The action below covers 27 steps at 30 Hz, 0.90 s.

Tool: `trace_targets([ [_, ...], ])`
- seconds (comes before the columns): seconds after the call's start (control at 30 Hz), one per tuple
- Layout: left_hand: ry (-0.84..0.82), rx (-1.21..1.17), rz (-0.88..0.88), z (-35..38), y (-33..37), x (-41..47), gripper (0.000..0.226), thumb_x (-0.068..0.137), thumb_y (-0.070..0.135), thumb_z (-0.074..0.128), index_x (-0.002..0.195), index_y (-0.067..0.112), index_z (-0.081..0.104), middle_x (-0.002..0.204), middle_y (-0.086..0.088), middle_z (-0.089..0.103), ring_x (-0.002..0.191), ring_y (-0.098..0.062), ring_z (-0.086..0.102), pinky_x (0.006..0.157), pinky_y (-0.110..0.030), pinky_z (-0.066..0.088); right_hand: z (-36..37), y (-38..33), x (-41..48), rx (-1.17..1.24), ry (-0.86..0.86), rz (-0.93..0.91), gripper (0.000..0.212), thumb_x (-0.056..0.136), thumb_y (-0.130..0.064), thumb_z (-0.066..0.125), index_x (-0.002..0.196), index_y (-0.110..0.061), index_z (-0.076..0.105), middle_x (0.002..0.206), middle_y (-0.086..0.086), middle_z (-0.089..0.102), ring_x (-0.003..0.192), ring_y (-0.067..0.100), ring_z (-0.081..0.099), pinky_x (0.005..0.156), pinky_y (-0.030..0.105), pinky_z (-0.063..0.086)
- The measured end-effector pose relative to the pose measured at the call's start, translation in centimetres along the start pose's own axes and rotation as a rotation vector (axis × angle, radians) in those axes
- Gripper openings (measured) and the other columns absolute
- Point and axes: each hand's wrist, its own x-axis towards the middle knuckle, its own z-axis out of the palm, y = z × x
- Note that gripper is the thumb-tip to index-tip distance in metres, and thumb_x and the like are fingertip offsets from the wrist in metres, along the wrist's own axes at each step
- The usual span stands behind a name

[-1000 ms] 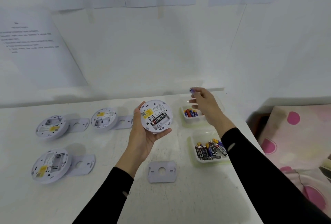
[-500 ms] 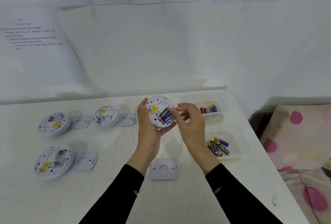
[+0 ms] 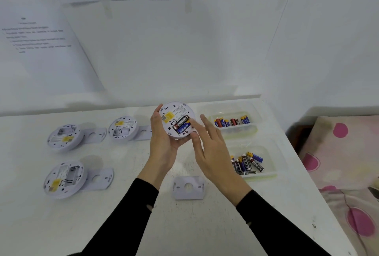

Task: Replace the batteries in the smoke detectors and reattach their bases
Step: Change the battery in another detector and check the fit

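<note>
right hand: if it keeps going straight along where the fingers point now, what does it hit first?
Likely the smoke detector held in the left hand: the right hand points up-left at its battery bay, fingertips already at the blue battery. Contact can't be confirmed.

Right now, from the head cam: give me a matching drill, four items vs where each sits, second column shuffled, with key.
Items:
1. held detector
2. loose base plate
3. far battery tray
4. near battery tray

Places:
A. right side of the table, nearer the person
B. in the left hand, two batteries seated
C. flat on the table, between the forearms
D. right side of the table, close to the wall

Pairs: 1-B, 2-C, 3-D, 4-A
</note>
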Motion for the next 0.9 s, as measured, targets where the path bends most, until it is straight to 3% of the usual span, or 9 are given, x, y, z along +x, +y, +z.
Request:
trace_targets([
  [0.07, -0.012, -0.004, -0.008, -0.9, 0.7, 0.2, 0.04, 0.104, 0.048, 0.034, 0.135, 0.03, 0.051, 0.132, -0.01, 0.063, 0.111, -0.035, 0.067, 0.073, -0.049, 0.061, -0.4, -0.1, -1.6, 0.171, -0.088, -0.002, 0.046, 0.102, -0.037, 0.041, 0.145, -0.024, 0.036, 0.154, -0.005, 0.03, 0.14, 0.006, 0.026, 0.112, 0.019, 0.025],
  [0.13, -0.001, -0.016, -0.028, -1.9, 1.3, 0.2, 0.037, 0.104, 0.048, 0.034, 0.13, 0.031, 0.054, 0.129, -0.008, 0.064, 0.106, -0.034, 0.069, 0.07, -0.048, 0.061, -0.6, 0.2, -3.8, 0.235, -0.257, -0.031, 0.052, 0.096, -0.036, 0.054, 0.143, -0.022, 0.036, 0.146, -0.006, 0.038, 0.133, 0.003, 0.035, 0.108, 0.011, 0.028],
  [0.23, 0.006, -0.021, -0.055, -3.5, 1.7, -0.2, 0.037, 0.104, 0.048, 0.035, 0.13, 0.031, 0.055, 0.126, -0.008, 0.066, 0.099, -0.032, 0.073, 0.066, -0.047, 0.061, 0.1, 1.6, -6.5, 0.119, -0.608, -0.055, 0.067, 0.087, -0.043, 0.065, 0.143, -0.028, 0.033, 0.145, -0.01, 0.038, 0.132, 0.003, 0.033, 0.101, 0.002, 0.018],
  [0.3, 0.015, -0.021, -0.076, -4.6, 1.7, -0.6, 0.039, 0.103, 0.049, 0.036, 0.131, 0.031, 0.055, 0.122, -0.007, 0.068, 0.098, -0.032, 0.073, 0.066, -0.049, 0.062, 0.7, 2.8, -7.5, 0.084, -0.656, -0.065, 0.07, 0.081, -0.043, 0.068, 0.142, -0.028, 0.035, 0.143, -0.009, 0.041, 0.131, 0.006, 0.035, 0.103, 0.007, 0.02],
  [0.43, 0.043, -0.006, -0.118, -6.4, 1.3, -1.7, 0.048, 0.101, 0.053, 0.035, 0.128, 0.021, 0.059, 0.113, -0.008, 0.074, 0.096, -0.032, 0.074, 0.066, -0.047, 0.062, 1.4, 3.6, -8.0, 0.095, -0.604, -0.113, 0.062, 0.08, -0.032, 0.067, 0.136, -0.02, 0.043, 0.134, -0.004, 0.048, 0.123, 0.009, 0.04, 0.1, 0.006, 0.02],
  [0.53, 0.043, 0.012, -0.143, -7.4, 1.0, -2.4, 0.05, 0.101, 0.054, 0.033, 0.121, 0.019, 0.062, 0.111, -0.011, 0.075, 0.096, -0.034, 0.073, 0.067, -0.047, 0.062, 1.4, 3.5, -7.9, 0.136, -0.561, -0.114, 0.058, 0.079, -0.029, 0.067, 0.132, -0.02, 0.046, 0.123, -0.014, 0.045, 0.112, 0.002, 0.039, 0.096, 0.013, 0.03],
  [0.67, 0.057, 0.016, -0.149, -8.0, 1.0, -3.2, 0.054, 0.101, 0.054, 0.033, 0.13, 0.016, 0.058, 0.119, -0.014, 0.072, 0.102, -0.036, 0.071, 0.07, -0.048, 0.062, 0.8, 1.7, -6.7, 0.321, -0.345, -0.006, 0.06, 0.074, -0.025, 0.076, 0.122, -0.036, 0.042, 0.118, -0.027, 0.041, 0.111, 0.0, 0.043, 0.091, 0.009, 0.038],
  [0.77, 0.016, 0.06, -0.138, -7.6, 0.9, -3.8, 0.06, 0.102, 0.055, 0.028, 0.135, 0.014, 0.056, 0.124, -0.015, 0.069, 0.109, -0.034, 0.069, 0.076, -0.047, 0.061, 0.2, -0.6, -4.6, 0.394, -0.083, -0.005, 0.06, 0.069, -0.028, 0.077, 0.119, -0.032, 0.046, 0.116, -0.02, 0.048, 0.11, 0.002, 0.048, 0.089, 0.007, 0.037],
  [0.9, -0.061, 0.12, -0.122, -6.5, 0.7, -4.3, 0.061, 0.102, 0.057, 0.027, 0.139, 0.017, 0.055, 0.129, -0.014, 0.067, 0.116, -0.032, 0.066, 0.082, -0.048, 0.06, -0.1, -3.0, -2.0, 0.407, -0.036, -0.139, 0.053, 0.072, -0.02, 0.079, 0.118, -0.026, 0.053, 0.116, -0.022, 0.05, 0.112, 0.008, 0.05, 0.094, 0.016, 0.041],
])
